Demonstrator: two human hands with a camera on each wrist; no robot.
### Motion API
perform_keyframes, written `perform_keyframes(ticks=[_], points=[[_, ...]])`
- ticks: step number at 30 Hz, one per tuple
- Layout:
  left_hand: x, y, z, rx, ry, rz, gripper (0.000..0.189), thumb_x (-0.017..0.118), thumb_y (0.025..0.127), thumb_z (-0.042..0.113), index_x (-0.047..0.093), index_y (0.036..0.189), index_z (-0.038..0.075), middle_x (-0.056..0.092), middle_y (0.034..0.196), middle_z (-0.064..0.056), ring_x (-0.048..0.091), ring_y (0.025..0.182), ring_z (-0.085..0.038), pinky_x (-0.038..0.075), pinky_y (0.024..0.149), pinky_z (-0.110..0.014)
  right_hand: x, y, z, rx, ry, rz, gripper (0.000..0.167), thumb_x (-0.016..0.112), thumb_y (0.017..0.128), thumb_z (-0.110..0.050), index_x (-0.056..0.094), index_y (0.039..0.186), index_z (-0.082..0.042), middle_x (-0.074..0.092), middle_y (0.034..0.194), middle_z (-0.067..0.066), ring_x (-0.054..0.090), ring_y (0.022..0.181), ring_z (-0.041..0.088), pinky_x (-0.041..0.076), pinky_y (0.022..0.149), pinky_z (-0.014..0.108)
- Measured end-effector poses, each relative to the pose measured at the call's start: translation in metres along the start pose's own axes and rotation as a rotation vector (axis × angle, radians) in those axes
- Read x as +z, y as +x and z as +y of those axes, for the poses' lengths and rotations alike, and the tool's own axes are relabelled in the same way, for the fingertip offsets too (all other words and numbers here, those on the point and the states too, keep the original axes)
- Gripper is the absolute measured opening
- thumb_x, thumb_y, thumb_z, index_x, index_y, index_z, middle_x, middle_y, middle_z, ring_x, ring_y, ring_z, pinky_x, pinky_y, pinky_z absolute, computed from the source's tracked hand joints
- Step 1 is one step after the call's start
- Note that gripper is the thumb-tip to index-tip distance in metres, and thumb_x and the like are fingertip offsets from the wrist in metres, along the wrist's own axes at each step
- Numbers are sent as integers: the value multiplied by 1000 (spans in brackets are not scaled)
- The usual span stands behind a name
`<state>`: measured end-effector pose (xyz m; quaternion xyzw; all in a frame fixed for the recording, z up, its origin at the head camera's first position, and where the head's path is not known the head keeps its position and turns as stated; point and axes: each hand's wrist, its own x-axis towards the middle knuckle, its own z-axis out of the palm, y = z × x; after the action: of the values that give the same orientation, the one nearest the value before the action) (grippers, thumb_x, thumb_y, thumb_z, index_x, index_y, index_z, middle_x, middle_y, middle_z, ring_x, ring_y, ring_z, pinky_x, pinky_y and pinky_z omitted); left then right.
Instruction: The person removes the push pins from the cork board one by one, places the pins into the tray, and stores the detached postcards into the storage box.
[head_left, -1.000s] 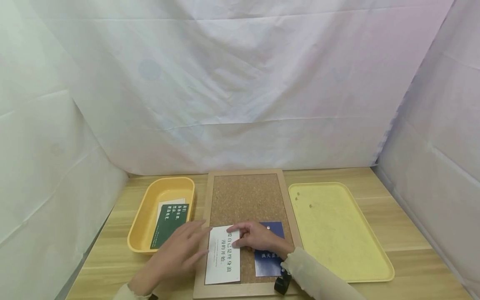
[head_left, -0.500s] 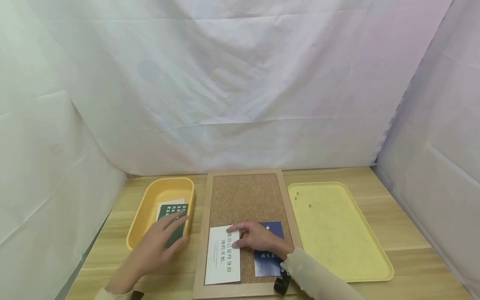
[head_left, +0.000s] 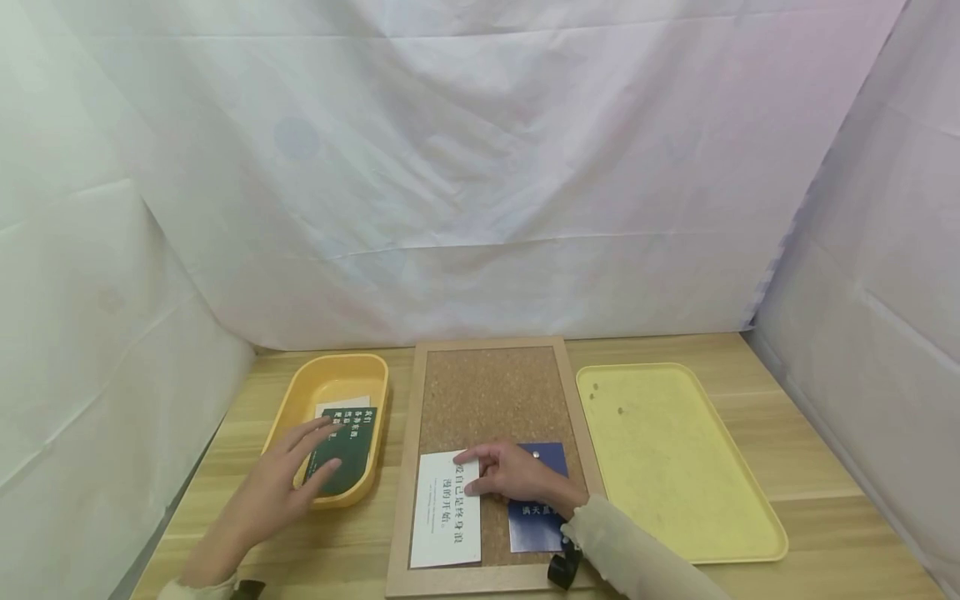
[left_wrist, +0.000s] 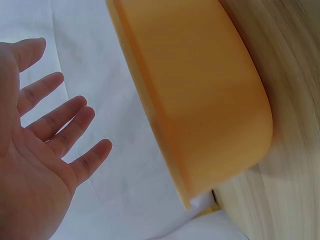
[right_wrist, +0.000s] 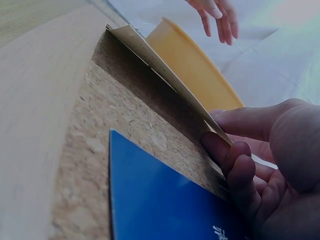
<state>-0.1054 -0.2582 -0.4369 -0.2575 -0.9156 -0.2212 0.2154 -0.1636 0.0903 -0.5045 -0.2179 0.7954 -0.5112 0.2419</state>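
My right hand [head_left: 517, 477] pinches the right edge of a white card [head_left: 438, 525] with printed text, thumb on top and fingers beneath. In the right wrist view this card [right_wrist: 165, 72] stands tilted, its near edge raised off the corkboard [head_left: 495, 392]. Beside it a blue card [head_left: 534, 533] lies on the cork, partly hidden by my right wrist. My left hand [head_left: 273, 483], fingers spread and holding nothing, hovers over the near left side of an orange-yellow bin [head_left: 296, 400]. A dark green card [head_left: 351, 457] lies inside, over a white one [head_left: 341, 403].
A pale yellow tray [head_left: 690, 492] stands right of the corkboard, with several tiny pins [head_left: 620, 410] near its far left corner. A white pin head [head_left: 536, 455] shows on the blue card. White cloth [head_left: 480, 167] hangs behind the wooden table [head_left: 817, 467].
My left hand has moved left, away from the white card, to over the bin and its green card. The right hand and the white card have stayed in place.
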Motion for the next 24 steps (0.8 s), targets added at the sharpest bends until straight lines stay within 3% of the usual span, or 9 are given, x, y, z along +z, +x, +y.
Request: perform_keyframes(ticks=[4, 7, 13, 15, 17, 19, 24], points=[[-4, -3, -5, -48, 6, -2, 52, 78, 83, 10, 60, 132, 11, 59, 133, -14, 56, 120, -35, 19, 106, -3, 0, 0, 1, -10, 2, -3, 40, 79, 83, -12, 71, 122, -14, 69, 71, -4, 45, 50, 5, 34, 45, 17], [-6, -4, -8, -82, 16, -6, 50, 77, 85, 11, 60, 132, 10, 58, 135, -16, 55, 121, -37, 33, 108, -16, 0, 0, 1, -9, 6, -1, 40, 79, 83, -12, 71, 122, -14, 66, 68, -5, 45, 50, 5, 35, 45, 17], [-9, -8, -18, -85, 10, 34, 52, 77, 83, 6, 59, 131, 4, 55, 135, -21, 53, 121, -41, 34, 107, -19, 0, -1, 2, -6, 4, 2, 40, 79, 83, -12, 71, 122, -15, 60, 64, -6, 44, 49, 5, 35, 44, 17], [-10, -9, -20, -89, 4, 47, 53, 78, 81, 5, 59, 131, 3, 53, 135, -24, 51, 122, -44, 41, 108, -33, 0, -1, 2, -4, 4, 1, 40, 79, 83, -12, 71, 123, -15, 61, 64, -6, 45, 48, 5, 36, 43, 17], [-11, -10, -23, -98, -2, 56, 53, 78, 80, 3, 60, 130, 2, 52, 136, -27, 49, 123, -47, 45, 98, -54, 0, -1, 2, -7, 6, -2, 40, 79, 84, -12, 71, 123, -15, 61, 64, -5, 45, 47, 5, 36, 43, 17], [-11, -10, -26, -104, -11, 65, 53, 78, 79, 1, 60, 128, 1, 51, 135, -30, 47, 122, -51, 44, 87, -67, 0, -1, 2, -4, 9, -5, 41, 79, 84, -13, 70, 123, -16, 61, 64, -5, 46, 47, 5, 37, 43, 18], [-12, -14, -32, -142, -45, 63, 50, 76, 82, 2, 59, 129, 1, 45, 138, -36, 43, 122, -57, 41, 86, -73, 0, -2, 2, 4, 17, -9, 40, 78, 84, -14, 70, 123, -17, 61, 65, -4, 47, 47, 6, 38, 43, 18]])
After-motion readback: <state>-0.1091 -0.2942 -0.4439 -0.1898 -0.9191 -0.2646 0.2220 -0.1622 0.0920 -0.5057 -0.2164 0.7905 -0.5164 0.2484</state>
